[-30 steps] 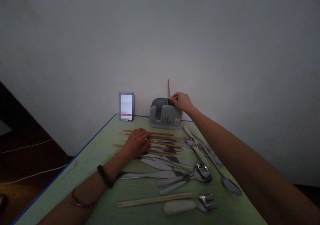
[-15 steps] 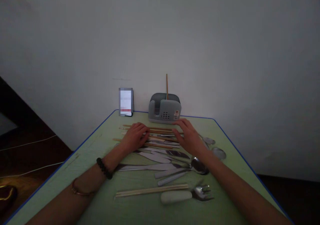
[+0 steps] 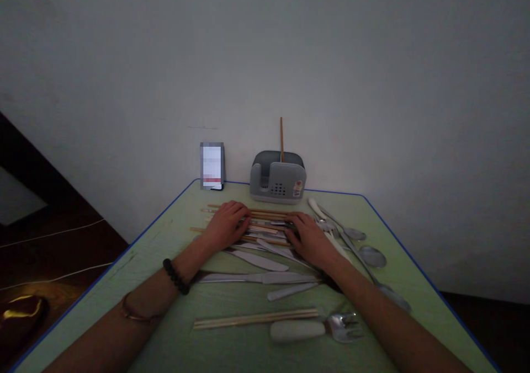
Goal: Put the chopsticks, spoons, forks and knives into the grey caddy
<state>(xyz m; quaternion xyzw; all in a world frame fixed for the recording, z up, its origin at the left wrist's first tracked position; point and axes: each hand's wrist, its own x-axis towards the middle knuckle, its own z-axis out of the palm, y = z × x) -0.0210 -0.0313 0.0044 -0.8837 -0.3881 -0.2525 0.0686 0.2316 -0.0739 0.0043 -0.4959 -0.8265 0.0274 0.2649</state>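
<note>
My left hand [image 3: 227, 225] lies over the left part of a row of wooden chopsticks [image 3: 265, 214], its fingers curled onto them. My right hand [image 3: 306, 235] rests at their right ends, thumb and fingers apart, touching them. Right behind the row stands a grey utensil holder [image 3: 287, 180] with one chopstick [image 3: 282, 138] upright in it. Several table knives [image 3: 259, 260] lie in front of the hands, partly under them. Spoons [image 3: 372, 256] and forks lie beyond my right wrist; that forearm hides some cutlery.
A phone [image 3: 212, 166] leans on the wall at the table's back left. Closer to me lie a pair of pale chopsticks [image 3: 254, 319] and a fork with a thick white handle [image 3: 298, 330]. Blue edging [image 3: 165, 210] borders the green table [image 3: 165, 345].
My right hand has come down from beside the holder onto the right ends of the chopsticks. The left hand stays on the chopsticks. The view has shifted slightly.
</note>
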